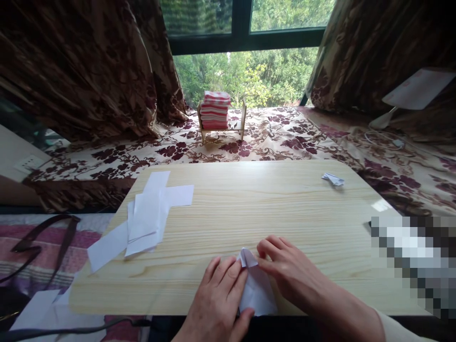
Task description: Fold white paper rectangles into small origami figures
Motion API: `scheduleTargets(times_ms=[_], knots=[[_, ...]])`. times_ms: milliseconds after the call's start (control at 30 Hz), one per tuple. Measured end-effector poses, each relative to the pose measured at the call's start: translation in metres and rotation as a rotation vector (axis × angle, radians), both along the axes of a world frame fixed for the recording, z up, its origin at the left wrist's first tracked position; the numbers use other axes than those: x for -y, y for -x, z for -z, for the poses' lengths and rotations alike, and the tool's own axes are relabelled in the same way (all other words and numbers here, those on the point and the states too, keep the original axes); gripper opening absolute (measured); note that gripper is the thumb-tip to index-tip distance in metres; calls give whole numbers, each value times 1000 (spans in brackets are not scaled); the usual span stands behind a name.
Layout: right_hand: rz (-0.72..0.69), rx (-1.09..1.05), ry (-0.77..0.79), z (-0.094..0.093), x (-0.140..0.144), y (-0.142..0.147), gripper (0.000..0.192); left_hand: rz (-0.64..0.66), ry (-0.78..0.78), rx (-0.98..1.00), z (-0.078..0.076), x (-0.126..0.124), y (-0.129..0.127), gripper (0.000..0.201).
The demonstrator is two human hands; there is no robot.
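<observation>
A small sheet of white paper (257, 297) lies at the near edge of the table, its top folded over into a small point. My left hand (223, 287) rests on the paper's left side, fingers stretched out flat and the thumb near its lower edge. At the folded tip, my right hand (281, 259) has its fingers curled and pinched against the right corner. Its fingertips partly cover that corner. A small folded paper piece (333, 179) sits at the table's far right. Several loose white paper strips (144, 216) overlap on the left.
The pale wooden table (249, 199) has rounded corners. Behind it, a small wooden rack (243, 121) holds folded red-and-white cloths (215, 110) on a flowered cover. A white lamp (416, 90) stands at right. Something pixelated (416, 251) lies along the right edge. More papers (46, 313) lie lower left.
</observation>
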State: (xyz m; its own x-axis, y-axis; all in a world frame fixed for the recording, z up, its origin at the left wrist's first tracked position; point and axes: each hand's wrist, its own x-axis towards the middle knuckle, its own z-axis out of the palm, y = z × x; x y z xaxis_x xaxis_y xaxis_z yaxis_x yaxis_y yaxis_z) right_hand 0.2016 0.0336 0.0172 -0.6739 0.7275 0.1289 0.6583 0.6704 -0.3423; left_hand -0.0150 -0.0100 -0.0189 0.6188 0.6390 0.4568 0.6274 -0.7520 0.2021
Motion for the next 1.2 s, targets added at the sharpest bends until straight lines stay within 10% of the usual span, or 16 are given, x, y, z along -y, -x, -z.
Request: scheduleTargets(times_ms=[400, 1200], knots=[[22, -37, 5, 2, 2, 0, 26, -104, -78, 159, -1, 8, -1, 36], [20, -78, 21, -2, -1, 1, 30, -227, -41, -146, -4, 18, -25, 52]])
